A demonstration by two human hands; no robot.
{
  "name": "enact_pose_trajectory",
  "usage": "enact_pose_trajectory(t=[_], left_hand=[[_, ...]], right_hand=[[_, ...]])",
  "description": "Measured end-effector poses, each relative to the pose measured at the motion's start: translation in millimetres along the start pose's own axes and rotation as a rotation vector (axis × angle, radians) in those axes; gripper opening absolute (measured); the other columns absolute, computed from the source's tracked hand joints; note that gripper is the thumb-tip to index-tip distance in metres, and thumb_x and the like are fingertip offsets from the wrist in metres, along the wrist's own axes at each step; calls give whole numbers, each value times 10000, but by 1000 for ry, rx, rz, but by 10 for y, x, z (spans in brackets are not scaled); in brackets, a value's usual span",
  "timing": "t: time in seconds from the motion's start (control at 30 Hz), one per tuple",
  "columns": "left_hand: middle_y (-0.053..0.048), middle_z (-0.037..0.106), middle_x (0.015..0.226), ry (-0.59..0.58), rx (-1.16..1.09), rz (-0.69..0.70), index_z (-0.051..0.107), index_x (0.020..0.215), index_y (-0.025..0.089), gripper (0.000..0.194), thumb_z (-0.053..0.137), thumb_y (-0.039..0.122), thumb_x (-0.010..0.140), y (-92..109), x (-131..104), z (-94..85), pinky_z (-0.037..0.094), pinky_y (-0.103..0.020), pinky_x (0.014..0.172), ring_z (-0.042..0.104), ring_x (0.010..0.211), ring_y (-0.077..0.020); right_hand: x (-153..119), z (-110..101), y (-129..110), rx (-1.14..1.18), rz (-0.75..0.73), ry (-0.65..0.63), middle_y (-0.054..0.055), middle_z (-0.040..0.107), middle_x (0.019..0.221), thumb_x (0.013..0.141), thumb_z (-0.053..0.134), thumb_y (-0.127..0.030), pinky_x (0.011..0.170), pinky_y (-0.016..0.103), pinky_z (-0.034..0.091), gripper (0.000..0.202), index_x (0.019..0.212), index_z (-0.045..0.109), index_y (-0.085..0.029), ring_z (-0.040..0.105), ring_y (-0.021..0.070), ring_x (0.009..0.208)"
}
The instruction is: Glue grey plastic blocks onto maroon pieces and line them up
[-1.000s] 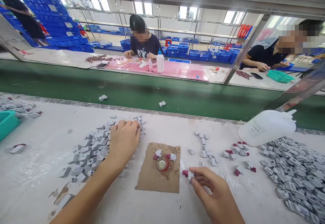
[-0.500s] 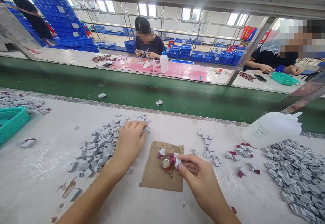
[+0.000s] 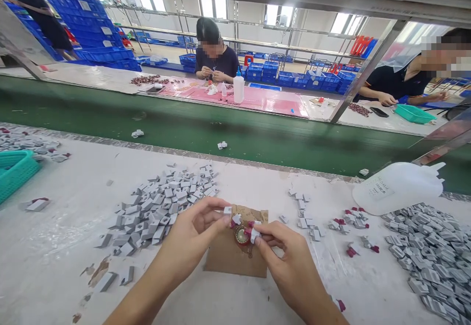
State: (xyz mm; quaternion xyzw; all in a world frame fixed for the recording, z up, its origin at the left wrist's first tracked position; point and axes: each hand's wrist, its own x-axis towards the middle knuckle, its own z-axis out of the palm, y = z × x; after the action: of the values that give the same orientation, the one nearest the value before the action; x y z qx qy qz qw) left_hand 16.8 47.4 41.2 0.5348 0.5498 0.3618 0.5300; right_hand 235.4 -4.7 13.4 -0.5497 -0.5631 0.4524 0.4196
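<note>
My left hand [image 3: 200,229] pinches a small grey piece [image 3: 227,210] above the upper left edge of a brown cardboard square [image 3: 235,261]. My right hand [image 3: 289,254] grips a grey and maroon piece [image 3: 254,235] at the right side of a small round dish [image 3: 242,235]. The dish rests on the cardboard, with some wet liquid beside it. Another grey and maroon piece [image 3: 236,220] sits at the dish's upper left. Behind my left hand spreads a pile of grey pieces [image 3: 158,202].
A white bottle [image 3: 397,187] lies by a second grey pile [image 3: 430,251] at right. A teal basket [image 3: 18,173] stands at far left. Beyond the table, a green conveyor belt [image 3: 176,138] carries a few small pieces. Two people sit across it; another stands at back left.
My left hand has come from the grey pile to the cardboard with a grey piece in its fingers. My right hand stays by the dish. Pieces on the belt have shifted left.
</note>
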Motion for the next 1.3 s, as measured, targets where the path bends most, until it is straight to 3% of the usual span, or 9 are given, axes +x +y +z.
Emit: enact_pose_trajectory(t=[0.13, 0.27, 0.4, 0.63, 0.93, 1.07, 1.13, 1.2, 1.3], left_hand=[[-37, 836, 904, -5, -131, -3, 756, 1054, 297, 315, 848, 527, 859, -18, -67, 118, 632, -368, 874, 799, 927, -263], [-47, 818, 887, -101, -250, -36, 772, 1092, 274, 354, 864, 528, 863, 30, -108, 288, 627, -361, 855, 768, 903, -246], [-46, 786, 862, -185, -298, -60, 780, 1098, 247, 371, 862, 532, 876, 70, -116, 412, 585, -327, 792, 717, 848, -219], [-59, 786, 894, -187, -337, -76, 771, 1075, 235, 389, 881, 534, 853, 61, -106, 484, 567, -324, 787, 723, 884, -235], [-80, 817, 1024, -262, -213, 28, 779, 1076, 220, 263, 811, 446, 946, 48, -70, 455, 592, -344, 839, 751, 935, -238], [-36, 790, 899, -363, -127, 54, 756, 1059, 240, 193, 747, 420, 990, 90, -18, 436, 576, -305, 761, 737, 858, -209], [-13, 767, 834, -415, -27, 70, 738, 1137, 259, 206, 690, 418, 1016, 148, 79, 434, 570, -300, 710, 726, 802, -204], [-6, 773, 864, -391, 138, 116, 732, 1198, 274, 230, 665, 395, 1015, 235, 258, 442, 571, -305, 688, 724, 776, -203], [-21, 800, 1047, -198, 411, 198, 760, 1106, 256, 145, 679, 280, 989, 382, 690, 493, 595, -314, 806, 748, 928, -210]], right_hand=[[-12, -68, -49, 271, 143, 34, 105, 879, 1060, 912, 838, -553, 934, 461, 681, 370, 1124, 888, -254, 837, 320, 986], [14, -124, -84, 515, 161, 99, 103, 894, 1081, 846, 928, -553, 976, 444, 676, 382, 1097, 899, -267, 834, 320, 1060], [32, -134, -97, 581, 158, 81, 106, 890, 1126, 861, 935, -512, 1013, 439, 661, 353, 1105, 900, -259, 820, 321, 1126], [14, -103, -69, 597, 141, 92, 107, 891, 1108, 869, 934, -498, 990, 437, 675, 357, 1117, 897, -244, 838, 304, 1045], [-1, -131, -62, 440, 96, 36, 96, 881, 1056, 910, 892, -521, 957, 394, 680, 341, 1100, 889, -237, 838, 281, 1003], [1, -213, -37, 414, 115, -31, 103, 881, 1076, 901, 877, -560, 952, 393, 678, 383, 1082, 870, -222, 840, 286, 1017], [84, -300, -41, 306, 90, -69, 100, 878, 1106, 932, 831, -555, 961, 392, 673, 386, 1119, 859, -219, 838, 285, 1037], [268, -455, -39, 37, 62, 8, 83, 873, 1114, 976, 772, -525, 927, 385, 679, 364, 1174, 850, -230, 837, 275, 1016], [718, -852, 6, -356, 89, 313, 108, 829, 1236, 1078, 647, -400, 972, 430, 651, 319, 1295, 802, -223, 798, 287, 1099]])
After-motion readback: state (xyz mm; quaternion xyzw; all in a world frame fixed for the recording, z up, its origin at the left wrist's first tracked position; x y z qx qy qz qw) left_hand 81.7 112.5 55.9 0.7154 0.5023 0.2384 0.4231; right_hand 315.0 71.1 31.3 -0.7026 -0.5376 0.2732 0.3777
